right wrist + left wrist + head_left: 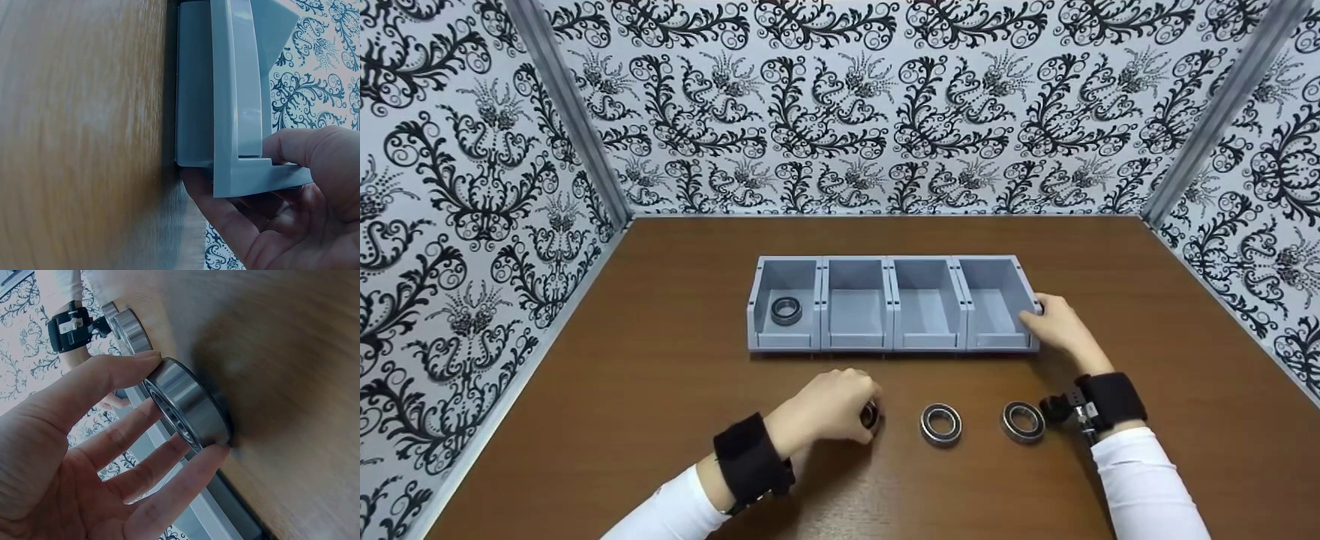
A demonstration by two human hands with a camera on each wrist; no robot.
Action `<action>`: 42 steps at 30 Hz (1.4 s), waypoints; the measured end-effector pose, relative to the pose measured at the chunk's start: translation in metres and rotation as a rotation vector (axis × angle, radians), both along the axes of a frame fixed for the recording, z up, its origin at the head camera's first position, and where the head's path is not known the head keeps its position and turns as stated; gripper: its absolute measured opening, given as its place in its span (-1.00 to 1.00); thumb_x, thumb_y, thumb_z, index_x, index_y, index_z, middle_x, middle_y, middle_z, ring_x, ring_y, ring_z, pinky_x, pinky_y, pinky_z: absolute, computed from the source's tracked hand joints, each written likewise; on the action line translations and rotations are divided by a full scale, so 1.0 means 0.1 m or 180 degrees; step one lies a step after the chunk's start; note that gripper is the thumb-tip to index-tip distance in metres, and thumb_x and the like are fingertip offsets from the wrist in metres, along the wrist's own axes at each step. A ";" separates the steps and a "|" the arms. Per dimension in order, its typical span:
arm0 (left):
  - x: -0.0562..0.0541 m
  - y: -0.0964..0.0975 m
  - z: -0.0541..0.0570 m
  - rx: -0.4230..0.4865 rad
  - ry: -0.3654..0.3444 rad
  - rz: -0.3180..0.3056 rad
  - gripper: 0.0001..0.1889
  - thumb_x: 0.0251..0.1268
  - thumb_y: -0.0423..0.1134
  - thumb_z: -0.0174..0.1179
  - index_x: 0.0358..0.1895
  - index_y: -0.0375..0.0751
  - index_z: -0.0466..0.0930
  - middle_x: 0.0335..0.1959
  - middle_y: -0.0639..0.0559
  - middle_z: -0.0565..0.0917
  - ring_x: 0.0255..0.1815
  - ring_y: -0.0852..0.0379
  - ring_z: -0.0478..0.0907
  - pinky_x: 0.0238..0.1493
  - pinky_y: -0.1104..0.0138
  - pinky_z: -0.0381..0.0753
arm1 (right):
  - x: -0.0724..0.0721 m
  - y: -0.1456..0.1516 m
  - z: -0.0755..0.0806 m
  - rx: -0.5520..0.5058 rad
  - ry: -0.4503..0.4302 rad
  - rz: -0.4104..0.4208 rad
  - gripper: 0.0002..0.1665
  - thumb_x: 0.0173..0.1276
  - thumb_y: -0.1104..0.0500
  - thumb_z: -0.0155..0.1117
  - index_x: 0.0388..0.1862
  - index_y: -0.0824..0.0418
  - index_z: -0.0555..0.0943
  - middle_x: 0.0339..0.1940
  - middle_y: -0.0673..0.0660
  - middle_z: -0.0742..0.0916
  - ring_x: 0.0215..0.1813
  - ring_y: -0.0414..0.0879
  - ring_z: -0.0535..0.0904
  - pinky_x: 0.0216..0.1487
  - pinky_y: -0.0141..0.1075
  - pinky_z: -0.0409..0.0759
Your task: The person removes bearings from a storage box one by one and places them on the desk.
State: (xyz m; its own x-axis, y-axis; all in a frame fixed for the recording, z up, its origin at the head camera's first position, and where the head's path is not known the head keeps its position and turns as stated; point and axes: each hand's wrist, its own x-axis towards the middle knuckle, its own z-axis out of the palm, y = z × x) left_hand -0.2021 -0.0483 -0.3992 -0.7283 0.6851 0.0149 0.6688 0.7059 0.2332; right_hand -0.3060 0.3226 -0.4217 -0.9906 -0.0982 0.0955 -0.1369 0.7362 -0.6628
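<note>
A steel ball bearing [188, 402] is pinched between the thumb and fingers of my left hand [834, 405], low at the tabletop in front of the bins. In the head view that bearing is mostly hidden by the fingers. My right hand [1059, 324] grips the right side wall of the rightmost grey bin [225, 101], thumb inside and fingers outside. Two more bearings lie flat on the table: one [940, 424] right of my left hand, another [1023, 421] near the right wrist. A further bearing [786, 310] lies in the leftmost bin [784, 342].
Four joined grey bins stand in a row; the second bin [855, 342] and third bin [928, 342] are between the outer ones. The brown table [675, 300] is bounded by patterned walls [840, 105]. A strapped-on camera [1057, 409] sits beside the right bearing.
</note>
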 end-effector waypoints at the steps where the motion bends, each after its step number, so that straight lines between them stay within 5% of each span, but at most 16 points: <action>1: 0.00 0.00 0.00 0.0001 -0.0004 0.0002 -0.74 -0.13 -0.25 0.60 -0.31 -0.05 0.76 -0.33 0.07 0.66 -0.27 0.07 0.66 -0.34 0.21 0.63 | 0.00 0.00 0.00 -0.0005 -0.0022 -0.0004 -0.53 0.43 0.34 0.11 0.18 0.70 0.49 -0.05 0.52 0.69 -0.11 0.17 0.61 -0.06 -0.13 0.56; 9: -0.02 0.00 -0.05 -0.0031 0.0045 -0.0007 -0.71 -0.12 -0.25 0.61 -0.24 -0.07 0.79 -0.32 0.08 0.66 -0.26 0.09 0.64 -0.31 0.23 0.63 | 0.00 0.00 0.02 0.0030 -0.0067 0.0021 -0.53 0.41 0.34 0.11 0.17 0.68 0.50 -0.10 0.47 0.71 -0.19 0.05 0.62 -0.14 -0.20 0.56; 19: -0.02 -0.02 -0.08 0.0095 0.0105 -0.0087 -0.76 -0.12 -0.27 0.57 -0.29 -0.07 0.79 -0.36 0.09 0.64 -0.29 0.11 0.63 -0.33 0.25 0.62 | 0.00 0.00 0.01 0.0087 -0.0091 -0.0024 -0.49 0.44 0.32 0.10 0.24 0.69 0.46 0.05 0.57 0.67 -0.04 0.23 0.62 0.05 0.03 0.56; 42: 0.03 0.00 -0.06 0.0070 0.0149 -0.0017 -0.69 -0.17 -0.20 0.69 -0.27 -0.06 0.83 -0.30 0.07 0.66 -0.21 0.07 0.66 -0.26 0.21 0.66 | 0.02 0.00 0.03 -0.0008 -0.0212 -0.0011 -0.44 0.49 0.32 0.06 0.32 0.70 0.38 0.15 0.64 0.61 0.08 0.31 0.62 0.13 0.09 0.55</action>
State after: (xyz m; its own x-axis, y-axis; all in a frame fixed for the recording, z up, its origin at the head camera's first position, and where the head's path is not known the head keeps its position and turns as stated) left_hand -0.1989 -0.0487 -0.4053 -0.7229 0.6880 0.0640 0.6830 0.6975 0.2168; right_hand -0.3042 0.3222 -0.4188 -0.9951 -0.0946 0.0297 -0.0900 0.7350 -0.6721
